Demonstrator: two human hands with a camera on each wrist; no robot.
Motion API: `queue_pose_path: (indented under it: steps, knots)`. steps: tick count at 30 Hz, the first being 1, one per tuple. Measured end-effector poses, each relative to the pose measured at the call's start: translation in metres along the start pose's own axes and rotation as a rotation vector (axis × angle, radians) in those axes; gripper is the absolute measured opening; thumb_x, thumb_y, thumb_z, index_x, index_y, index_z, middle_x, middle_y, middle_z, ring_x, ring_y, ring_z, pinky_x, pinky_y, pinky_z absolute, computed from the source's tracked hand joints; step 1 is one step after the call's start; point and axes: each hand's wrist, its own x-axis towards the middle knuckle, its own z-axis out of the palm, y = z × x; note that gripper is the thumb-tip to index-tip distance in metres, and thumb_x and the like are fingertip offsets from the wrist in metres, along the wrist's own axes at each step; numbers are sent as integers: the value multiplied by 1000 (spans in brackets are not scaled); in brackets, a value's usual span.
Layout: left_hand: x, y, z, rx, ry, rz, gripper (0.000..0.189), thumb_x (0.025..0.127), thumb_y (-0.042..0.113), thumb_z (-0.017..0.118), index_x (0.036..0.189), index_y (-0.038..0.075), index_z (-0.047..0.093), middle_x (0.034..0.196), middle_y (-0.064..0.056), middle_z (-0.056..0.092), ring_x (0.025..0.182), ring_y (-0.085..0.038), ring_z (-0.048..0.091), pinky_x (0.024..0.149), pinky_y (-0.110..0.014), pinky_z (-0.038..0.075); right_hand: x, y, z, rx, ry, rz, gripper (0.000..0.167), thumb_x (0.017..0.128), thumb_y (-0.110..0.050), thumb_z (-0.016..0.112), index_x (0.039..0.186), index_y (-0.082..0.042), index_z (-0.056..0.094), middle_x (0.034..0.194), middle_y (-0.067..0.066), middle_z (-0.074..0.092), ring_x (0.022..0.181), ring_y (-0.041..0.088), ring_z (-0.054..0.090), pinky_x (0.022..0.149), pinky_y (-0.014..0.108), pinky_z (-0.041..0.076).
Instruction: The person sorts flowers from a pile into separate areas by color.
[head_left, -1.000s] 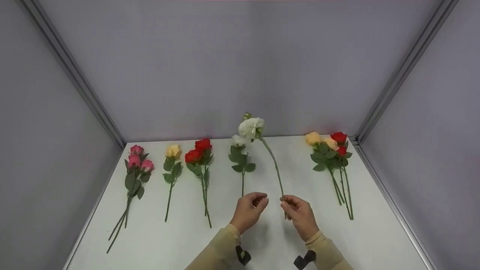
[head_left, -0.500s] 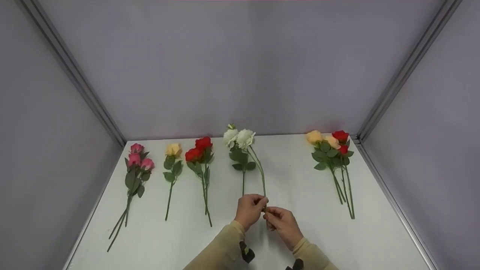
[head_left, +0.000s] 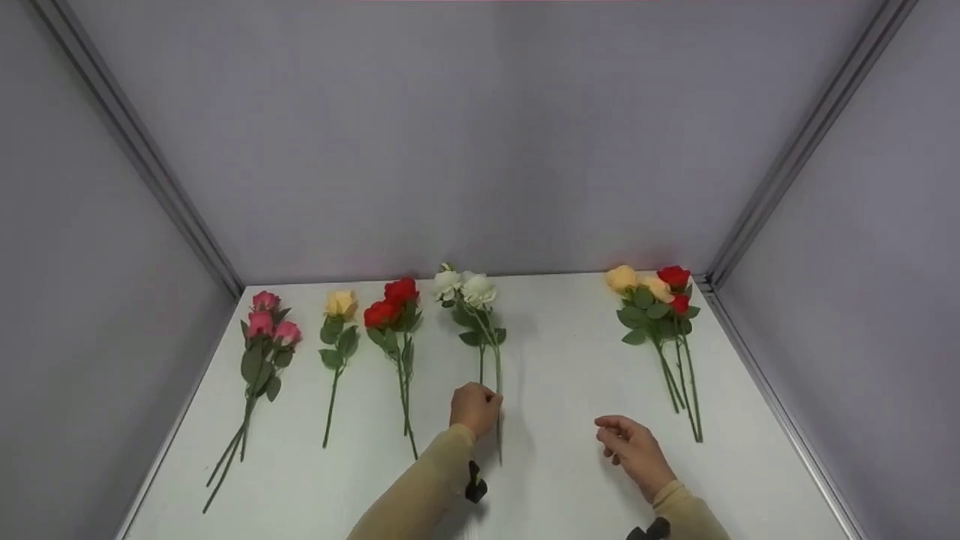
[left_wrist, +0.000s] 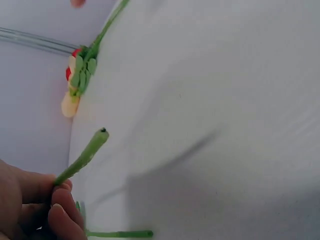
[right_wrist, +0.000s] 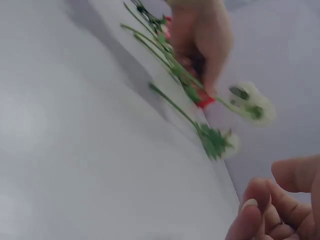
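Note:
My left hand (head_left: 475, 409) pinches the green stem of a white flower (head_left: 499, 367), low along its length. In the right wrist view the flower's white bloom (right_wrist: 262, 112) is raised off the table, and the left wrist view shows its cut stem end (left_wrist: 95, 142) sticking out past my fingers. Beneath it lies a white rose (right_wrist: 230, 142) with green leaves; the two overlap in the head view. My right hand (head_left: 634, 450) is off to the right over the table, fingers loosely bent, holding nothing.
On the white table (head_left: 555, 480) lie pink roses (head_left: 261, 324), one yellow rose (head_left: 341, 304) and red roses (head_left: 391, 302) to the left. A mixed yellow and red bunch (head_left: 652, 300) lies at the right. Grey walls (head_left: 480, 150) enclose the back and sides.
The white flower has moved left and down towards the lying white rose. It passed from my right hand to my left. My right hand has let go and drawn away to the right.

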Motion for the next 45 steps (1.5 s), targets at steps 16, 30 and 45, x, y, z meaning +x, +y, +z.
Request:
queue_pose_path:
  steps: [16,30,45]
  knots:
    - [8,-17,22,323,24,-5,13,87,9,62,76,4,67,68,-5,60,63,-20,58,60,-39,50,0,7,-18,18,46,11,33,95,-17,60,119,5,57,100,20,58,75,20,53,63,28,46]
    - [8,-25,33,319,95,44,14,87,4,62,99,-4,63,83,-13,58,78,-30,62,70,-42,51,7,7,-36,-85,139,0,26,95,-14,60,116,2,60,98,15,60,78,23,57,63,30,48]
    - [6,-20,30,222,35,-77,10,90,6,58,96,-1,61,82,-10,58,81,-28,62,73,-42,51,56,-2,-116,-622,357,-59,31,95,-22,56,112,3,64,100,17,66,87,28,63,75,43,49]
